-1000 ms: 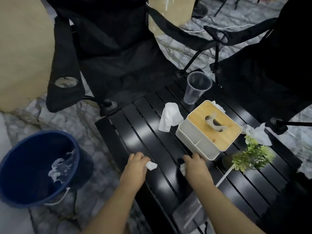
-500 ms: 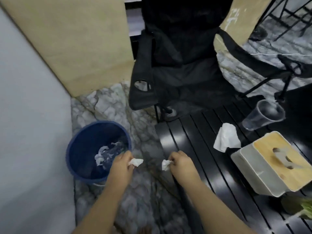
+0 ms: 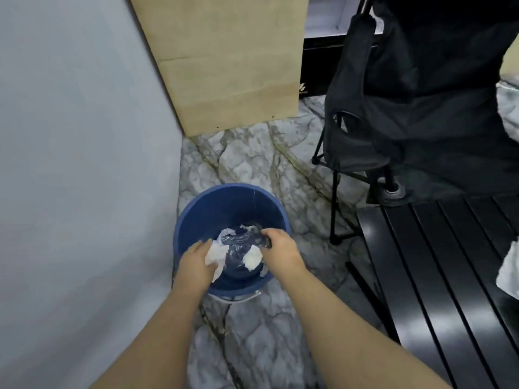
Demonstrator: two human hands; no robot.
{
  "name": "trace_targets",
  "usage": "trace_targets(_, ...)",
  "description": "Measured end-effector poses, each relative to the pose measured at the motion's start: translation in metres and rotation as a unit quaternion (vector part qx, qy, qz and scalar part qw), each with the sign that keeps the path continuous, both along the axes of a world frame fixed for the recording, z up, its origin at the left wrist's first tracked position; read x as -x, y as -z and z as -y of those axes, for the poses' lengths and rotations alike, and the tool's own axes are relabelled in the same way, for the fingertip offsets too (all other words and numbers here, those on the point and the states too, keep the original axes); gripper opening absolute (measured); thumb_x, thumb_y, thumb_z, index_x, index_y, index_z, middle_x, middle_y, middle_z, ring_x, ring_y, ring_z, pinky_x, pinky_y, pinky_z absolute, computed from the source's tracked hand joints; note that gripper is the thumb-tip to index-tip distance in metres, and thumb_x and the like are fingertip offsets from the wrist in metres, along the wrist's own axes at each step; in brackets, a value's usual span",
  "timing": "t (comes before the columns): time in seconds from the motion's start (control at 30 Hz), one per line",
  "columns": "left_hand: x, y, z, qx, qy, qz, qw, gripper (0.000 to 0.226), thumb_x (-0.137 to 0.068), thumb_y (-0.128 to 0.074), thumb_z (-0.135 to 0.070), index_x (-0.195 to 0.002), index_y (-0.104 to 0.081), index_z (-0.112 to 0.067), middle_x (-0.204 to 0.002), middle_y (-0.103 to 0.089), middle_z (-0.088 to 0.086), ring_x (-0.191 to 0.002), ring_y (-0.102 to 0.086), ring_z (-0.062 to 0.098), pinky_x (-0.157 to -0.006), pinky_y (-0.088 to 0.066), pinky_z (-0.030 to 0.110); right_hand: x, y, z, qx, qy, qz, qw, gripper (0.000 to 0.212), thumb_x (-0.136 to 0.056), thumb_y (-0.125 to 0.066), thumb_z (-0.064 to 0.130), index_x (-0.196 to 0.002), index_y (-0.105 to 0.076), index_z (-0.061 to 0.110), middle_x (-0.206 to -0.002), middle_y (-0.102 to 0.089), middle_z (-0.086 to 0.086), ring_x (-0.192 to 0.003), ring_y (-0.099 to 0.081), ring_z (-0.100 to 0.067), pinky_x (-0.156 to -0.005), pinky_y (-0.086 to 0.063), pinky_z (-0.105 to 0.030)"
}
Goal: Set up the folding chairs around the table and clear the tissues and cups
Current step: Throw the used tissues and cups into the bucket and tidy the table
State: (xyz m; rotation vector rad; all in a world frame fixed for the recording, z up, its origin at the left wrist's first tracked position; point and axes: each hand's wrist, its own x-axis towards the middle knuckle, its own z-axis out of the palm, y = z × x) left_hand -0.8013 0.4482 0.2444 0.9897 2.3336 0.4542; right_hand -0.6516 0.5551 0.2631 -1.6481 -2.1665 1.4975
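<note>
Two crumpled tissues, one [image 3: 216, 255] pinched in the left hand [image 3: 196, 265] and one [image 3: 252, 259] in the right hand [image 3: 280, 249], hang above the blue bin [image 3: 196, 209], where a release near its rim could drop either onto the marble floor [image 3: 252, 164].

the blue bin [image 3: 193, 220] sits tight against the grey wall [image 3: 70, 164] on its left, no way past there. its mouth lies open from above, though the left hand [image 3: 196, 263] and right hand [image 3: 280, 248] crowd the near rim. bare stone floor [image 3: 252, 153] lies behind it. to the right, the black table [image 3: 438, 276] edge and the folding chair [image 3: 415, 116] legs hem things in.
</note>
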Motion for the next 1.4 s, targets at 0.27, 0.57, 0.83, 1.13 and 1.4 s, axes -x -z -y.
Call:
trace_targets(0.27,-0.052,-0.040,-0.019,-0.078,0.034,0.014,0.996,0.026,-0.084,-0.057,-0.004,-0.110,-0.062,-0.007,-0.118,-0.056,0.012,-0.109,-0.053,0.029,-0.096,-0.041,0.037,-0.060,-0.042,0.000,-0.010,0.047,-0.008,0.999,0.040,-0.092,-0.051,0.014,-0.132,-0.046,0.016,-0.140,-0.043,-0.006,-0.122,-0.048,-0.021,-0.099,-0.040,-0.030)
trace_targets(0.57,-0.221,-0.123,-0.111,-0.197,0.214,0.042,0.956,0.017,-0.086,-0.056,-0.007,-0.101,-0.063,-0.011,-0.106,-0.058,0.011,-0.100,-0.057,0.029,-0.090,-0.046,0.040,-0.242,-0.149,0.005,-0.138,0.179,-0.021,0.974,0.027,-0.087,-0.058,0.018,-0.115,-0.059,0.018,-0.108,-0.055,-0.002,-0.101,-0.057,-0.022,-0.088,-0.046,-0.033)
trace_targets(0.83,-0.390,-0.133,-0.157,-0.175,0.387,0.048,0.904,0.029,-0.085,-0.056,-0.014,-0.114,-0.059,-0.015,-0.123,-0.054,0.008,-0.115,-0.047,0.028,-0.095,-0.037,0.035,-0.423,-0.207,0.082,-0.216,0.189,0.084,0.954,0.032,-0.087,-0.061,0.027,-0.118,-0.057,0.025,-0.117,-0.055,0.009,-0.109,-0.048,-0.008,-0.086,-0.033,-0.015)
trace_targets(1.13,-0.453,-0.117,-0.074,-0.105,0.439,0.149,0.880,0.016,-0.085,-0.057,-0.035,-0.095,-0.058,-0.022,-0.098,-0.056,-0.002,-0.089,-0.055,0.014,-0.084,-0.044,0.031,-0.496,-0.133,0.209,-0.108,0.246,0.129,0.955,0.031,-0.086,-0.061,0.035,-0.117,-0.055,0.033,-0.115,-0.050,0.017,-0.110,-0.047,-0.010,-0.096,-0.042,-0.034)
trace_targets(1.4,-0.457,-0.111,0.032,0.029,0.530,0.203,0.823,0.104,-0.047,-0.055,-0.086,-0.136,-0.028,-0.040,-0.133,-0.033,-0.017,-0.123,-0.037,0.001,-0.105,-0.034,0.027,-0.511,-0.070,0.245,-0.039,0.148,0.200,0.968,0.059,-0.083,-0.063,0.029,-0.136,-0.038,0.038,-0.144,-0.033,0.006,-0.126,-0.036,-0.023,-0.099,-0.037,-0.038)
